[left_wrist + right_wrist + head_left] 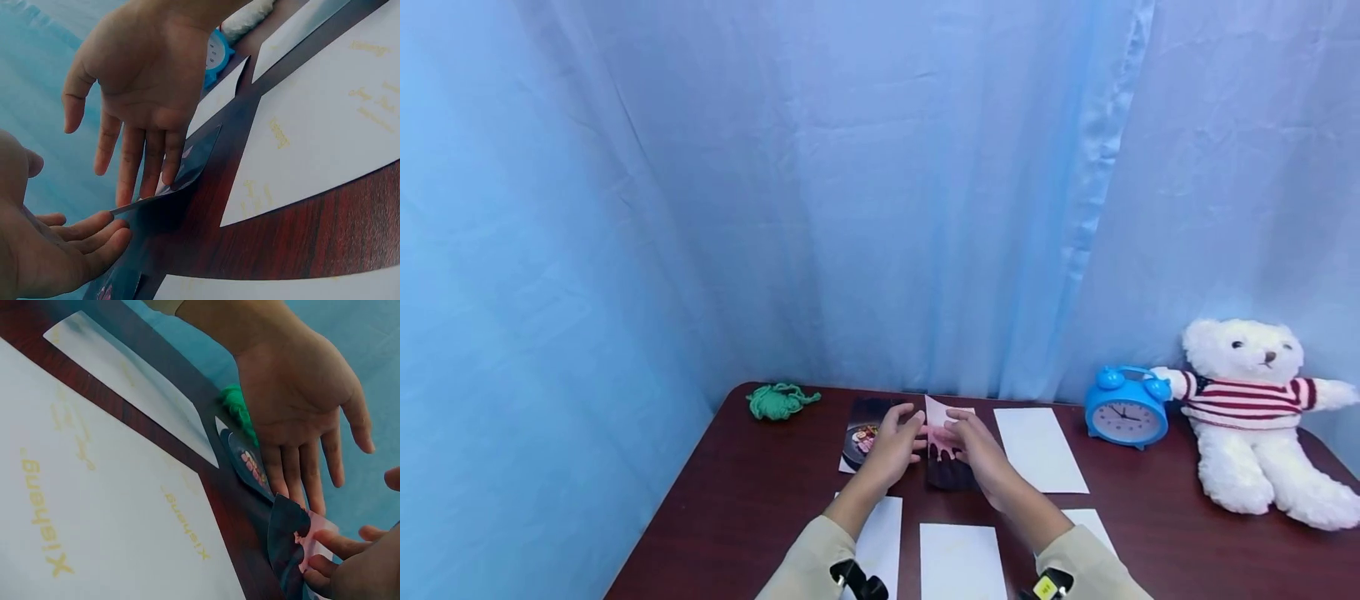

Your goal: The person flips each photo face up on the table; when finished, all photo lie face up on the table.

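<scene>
A picture card with a pink splash on dark [951, 477] lies on the table between both hands, its left edge lifted. My left hand [891, 450] is at its left side, fingers spread; in the left wrist view the left hand [56, 250] has fingertips by the card's raised edge [159, 196]. My right hand [988, 457] reaches over the card from the right; the right wrist view shows the right hand [369, 562] with its fingertips on the pink part. Beside the left hand lies a food picture [854, 446], partly hidden by it.
White sheets lie at the right [1042, 450], front left [880, 537], front middle [962, 562] and front right [1092, 525]. Green yarn [778, 402] is at the back left. A blue alarm clock [1126, 412] and a white teddy bear [1247, 417] stand at the right.
</scene>
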`<action>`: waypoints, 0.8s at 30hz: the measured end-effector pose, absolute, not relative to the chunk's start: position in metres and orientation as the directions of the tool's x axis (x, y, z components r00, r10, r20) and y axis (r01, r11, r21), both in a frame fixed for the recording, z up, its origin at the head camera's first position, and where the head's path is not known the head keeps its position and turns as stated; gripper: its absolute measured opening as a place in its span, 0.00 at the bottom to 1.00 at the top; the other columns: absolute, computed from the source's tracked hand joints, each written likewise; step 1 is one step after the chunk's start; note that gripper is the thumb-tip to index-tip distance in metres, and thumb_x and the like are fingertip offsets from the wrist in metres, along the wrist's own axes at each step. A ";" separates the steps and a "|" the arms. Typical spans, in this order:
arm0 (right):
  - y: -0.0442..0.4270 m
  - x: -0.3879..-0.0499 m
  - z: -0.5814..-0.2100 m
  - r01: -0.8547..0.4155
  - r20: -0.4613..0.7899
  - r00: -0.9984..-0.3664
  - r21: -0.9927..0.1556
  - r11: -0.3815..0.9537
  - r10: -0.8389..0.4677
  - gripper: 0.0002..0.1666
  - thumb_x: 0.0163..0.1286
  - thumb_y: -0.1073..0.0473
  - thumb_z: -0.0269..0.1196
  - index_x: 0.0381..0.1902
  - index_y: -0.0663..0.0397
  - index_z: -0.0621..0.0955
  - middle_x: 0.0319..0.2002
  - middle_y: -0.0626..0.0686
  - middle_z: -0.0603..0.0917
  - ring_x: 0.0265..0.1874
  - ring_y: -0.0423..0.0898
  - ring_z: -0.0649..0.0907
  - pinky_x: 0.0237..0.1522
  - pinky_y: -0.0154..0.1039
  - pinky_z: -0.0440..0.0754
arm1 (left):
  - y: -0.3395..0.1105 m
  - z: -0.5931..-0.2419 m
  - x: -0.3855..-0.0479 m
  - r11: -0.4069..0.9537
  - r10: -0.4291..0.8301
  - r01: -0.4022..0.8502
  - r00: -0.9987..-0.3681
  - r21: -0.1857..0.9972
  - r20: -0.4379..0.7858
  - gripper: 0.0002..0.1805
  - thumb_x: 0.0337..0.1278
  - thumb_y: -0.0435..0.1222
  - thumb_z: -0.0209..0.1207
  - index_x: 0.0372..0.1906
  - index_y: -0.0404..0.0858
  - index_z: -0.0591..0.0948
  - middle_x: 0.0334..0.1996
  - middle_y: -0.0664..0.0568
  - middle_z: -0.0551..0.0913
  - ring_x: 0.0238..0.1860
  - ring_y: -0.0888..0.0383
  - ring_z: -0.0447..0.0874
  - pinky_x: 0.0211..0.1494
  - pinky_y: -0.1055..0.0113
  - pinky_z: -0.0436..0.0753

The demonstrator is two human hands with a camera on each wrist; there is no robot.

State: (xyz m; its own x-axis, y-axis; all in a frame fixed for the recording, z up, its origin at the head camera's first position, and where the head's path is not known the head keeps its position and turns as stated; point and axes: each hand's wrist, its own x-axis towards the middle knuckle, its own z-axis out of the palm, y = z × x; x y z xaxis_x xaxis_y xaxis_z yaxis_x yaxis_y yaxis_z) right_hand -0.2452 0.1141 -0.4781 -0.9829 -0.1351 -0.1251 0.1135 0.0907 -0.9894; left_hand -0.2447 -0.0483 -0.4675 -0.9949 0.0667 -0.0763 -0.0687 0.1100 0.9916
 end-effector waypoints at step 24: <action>0.208 -0.236 -0.438 0.172 -0.202 -0.974 -0.956 0.238 -0.108 0.34 0.89 0.48 0.38 0.81 0.64 0.57 0.81 0.71 0.60 0.81 0.72 0.60 0.83 0.65 0.56 | -0.005 -0.464 -0.241 0.081 0.118 -0.062 -0.990 0.995 -0.072 0.30 0.80 0.47 0.51 0.74 0.32 0.70 0.60 0.32 0.85 0.63 0.37 0.85 0.62 0.47 0.86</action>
